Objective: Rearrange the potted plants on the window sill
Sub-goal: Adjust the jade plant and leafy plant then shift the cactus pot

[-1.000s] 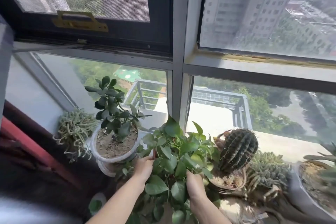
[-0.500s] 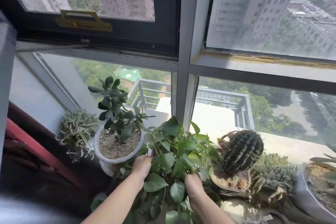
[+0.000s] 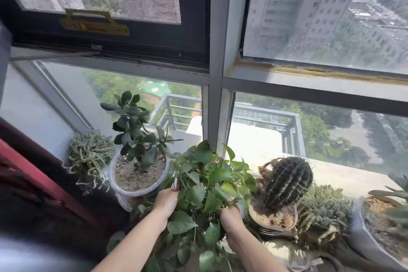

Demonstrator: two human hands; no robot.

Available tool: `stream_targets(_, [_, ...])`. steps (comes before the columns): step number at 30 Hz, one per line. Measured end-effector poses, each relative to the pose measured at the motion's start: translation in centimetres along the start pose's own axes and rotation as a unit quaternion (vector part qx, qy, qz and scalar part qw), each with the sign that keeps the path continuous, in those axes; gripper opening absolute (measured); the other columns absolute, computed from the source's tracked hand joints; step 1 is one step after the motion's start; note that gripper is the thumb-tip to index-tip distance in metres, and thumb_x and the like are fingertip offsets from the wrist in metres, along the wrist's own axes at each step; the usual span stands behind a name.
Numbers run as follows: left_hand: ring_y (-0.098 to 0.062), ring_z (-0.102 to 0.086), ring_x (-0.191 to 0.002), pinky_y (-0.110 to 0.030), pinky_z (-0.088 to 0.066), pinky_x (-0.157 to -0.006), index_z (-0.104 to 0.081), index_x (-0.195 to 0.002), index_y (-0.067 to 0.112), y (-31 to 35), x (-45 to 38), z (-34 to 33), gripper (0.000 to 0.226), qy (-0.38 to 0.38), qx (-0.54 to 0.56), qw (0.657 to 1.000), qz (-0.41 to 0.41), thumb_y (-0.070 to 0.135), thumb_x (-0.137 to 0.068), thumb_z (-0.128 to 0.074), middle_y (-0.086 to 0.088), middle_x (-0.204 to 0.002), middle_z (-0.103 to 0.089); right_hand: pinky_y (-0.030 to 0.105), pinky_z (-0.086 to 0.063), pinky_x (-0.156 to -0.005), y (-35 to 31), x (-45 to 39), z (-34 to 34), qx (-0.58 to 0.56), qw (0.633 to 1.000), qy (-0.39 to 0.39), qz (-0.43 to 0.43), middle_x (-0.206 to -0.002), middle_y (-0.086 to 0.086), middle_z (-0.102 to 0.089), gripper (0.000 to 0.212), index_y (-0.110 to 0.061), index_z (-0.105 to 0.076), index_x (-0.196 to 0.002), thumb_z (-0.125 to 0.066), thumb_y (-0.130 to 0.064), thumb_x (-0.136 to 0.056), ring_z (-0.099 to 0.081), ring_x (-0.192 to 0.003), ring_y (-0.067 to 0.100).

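Head view, looking down at a window sill crowded with pots. Centre, near: leafy green trailing pothos plant, its pot hidden under foliage. Left hand on its left side, fingers curled in among the leaves, tips hidden; whether they clasp the pot cannot be told. Right hand on its right side, fingers buried in leaves, their set not visible.

Left of the pothos, touching its leaves: dark green jade plant in a round white pot of dry soil. Far left: pale grey-green stringy succulent, spilling over the edge.

Right, just beside the pothos: dark ribbed barrel cactus, tilted, in a shallow brown bowl. Further right: spiky grey-green clustered succulent, then a large grey pot, partly cut off.

Behind: grey metal window frame.
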State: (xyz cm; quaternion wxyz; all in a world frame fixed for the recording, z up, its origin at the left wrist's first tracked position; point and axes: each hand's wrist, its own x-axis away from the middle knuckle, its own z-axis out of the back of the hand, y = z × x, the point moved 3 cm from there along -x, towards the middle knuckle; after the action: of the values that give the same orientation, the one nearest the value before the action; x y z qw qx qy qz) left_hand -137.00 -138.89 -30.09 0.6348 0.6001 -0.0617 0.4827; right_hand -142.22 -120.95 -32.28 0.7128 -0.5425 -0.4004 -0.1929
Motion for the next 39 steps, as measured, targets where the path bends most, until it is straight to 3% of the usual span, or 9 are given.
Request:
stream_targets(4, [-0.032, -0.068, -0.095, -0.051, -0.054, -0.092, -0.079, -0.091, 0.010, -0.1, 0.1, -0.6, 0.017, 0.014, -0.005, 1.000, -0.004, 0.020, -0.078, -0.072, -0.014, -0.097, -0.075, 0.054, -0.054, -0.095, -0.1, 0.4, 0.5, -0.009, 1.000, 0.000, 0.009, -0.108, 0.024, -0.069, 0.018, -0.011, -0.060, -0.090, -0.048, 0.003, -0.090, -0.066, -0.104, 0.039])
stream_targets(7, [-0.033, -0.067, -0.098, -0.048, -0.053, -0.092, -0.078, -0.098, 0.009, -0.4, 0.3, -1.0, 0.020, 0.032, -0.013, 0.999, -0.007, 0.017, -0.085, -0.065, -0.016, -0.102, -0.074, 0.052, -0.053, -0.098, -0.2, 0.3, 0.8, -0.006, 1.000, -0.009, 0.006, -0.110, 0.023, -0.068, 0.024, -0.003, -0.060, -0.107, -0.046, 0.003, -0.088, -0.066, -0.105, 0.038])
stream_targets(12, [-0.032, -0.067, -0.097, -0.046, -0.053, -0.090, -0.076, -0.098, 0.007, -0.6, 0.2, -1.1, 0.019, 0.046, 0.021, 0.999, 0.002, 0.017, -0.085, -0.066, -0.018, -0.107, -0.072, 0.050, -0.055, -0.096, -0.3, 0.2, 1.2, 0.020, 1.000, -0.017, 0.012, -0.109, 0.021, -0.068, 0.016, -0.009, -0.057, -0.094, -0.045, 0.000, -0.090, -0.066, -0.103, 0.037])
stream_targets(18, [-0.030, -0.063, -0.105, -0.045, -0.051, -0.097, -0.071, -0.110, 0.005, -0.5, -0.2, -0.3, 0.033, 0.033, 0.026, 0.999, 0.018, 0.026, -0.084, -0.067, -0.015, -0.118, -0.068, 0.047, -0.054, -0.097, -0.2, 0.0, 1.4, 0.028, 0.999, -0.032, 0.015, -0.113, 0.023, -0.068, 0.030, 0.002, -0.055, -0.119, -0.053, -0.007, -0.091, -0.066, -0.105, 0.035])
stream_targets(22, [-0.028, -0.057, -0.115, -0.040, -0.043, -0.103, -0.069, -0.120, 0.013, 0.0, 0.0, -0.1, 0.038, 0.037, -0.024, 0.999, -0.021, 0.034, -0.093, -0.053, -0.010, -0.129, -0.064, 0.036, -0.051, -0.082, 0.3, 0.4, 2.1, 0.005, 1.000, 0.005, 0.027, -0.105, 0.019, -0.069, 0.026, 0.004, -0.061, -0.111, -0.053, -0.012, -0.092, -0.066, -0.094, 0.030])
stream_targets(28, [-0.014, -0.058, -0.115, -0.029, -0.040, -0.093, -0.069, -0.106, 0.031, 0.3, 5.9, 0.4, 0.026, 0.162, 0.039, 0.957, -0.235, 0.040, -0.090, -0.050, 0.014, -0.113, -0.066, 0.054, -0.046, -0.106, 2.9, 1.8, 3.9, -0.008, 0.997, 0.050, 0.063, -0.139, 0.006, -0.059, 0.059, -0.021, -0.037, -0.151, -0.055, -0.028, -0.095, -0.061, -0.117, 0.027])
stream_targets(31, [-0.011, -0.056, -0.116, -0.023, -0.040, -0.102, -0.067, -0.113, 0.015, -0.3, 10.0, -0.8, 0.033, 0.227, -0.019, 0.879, -0.419, 0.029, -0.089, -0.051, 0.001, -0.121, -0.065, 0.056, -0.055, -0.093, 5.0, 2.3, 6.0, -0.061, 0.993, 0.087, 0.054, -0.123, 0.009, -0.065, 0.048, -0.012, -0.050, -0.143, -0.056, -0.019, -0.096, -0.068, -0.085, 0.024])
stream_targets(36, [-0.001, -0.061, -0.102, -0.015, -0.047, -0.090, -0.068, -0.113, 0.011, -2.6, 15.1, -7.3, 0.030, 0.097, -0.053, 0.830, -0.547, 0.017, -0.086, -0.054, 0.008, -0.107, -0.068, 0.040, -0.047, -0.100, 7.5, 3.4, 11.0, -0.082, 0.974, 0.208, 0.036, -0.125, 0.017, -0.064, 0.038, 0.001, -0.059, -0.127, -0.061, -0.005, -0.090, -0.061, -0.111, 0.030])
stream_targets(39, [0.003, -0.064, -0.090, -0.012, -0.050, -0.078, -0.068, -0.114, 0.027, -5.1, 15.9, -12.2, 0.033, -0.007, -0.064, 0.877, -0.476, 0.023, -0.084, -0.057, 0.020, -0.099, -0.068, 0.038, -0.042, -0.099, 7.9, 3.0, 13.9, -0.111, 0.962, 0.247, 0.029, -0.130, 0.023, -0.061, 0.043, 0.006, -0.055, -0.129, -0.062, 0.006, -0.086, -0.059, -0.116, 0.031])
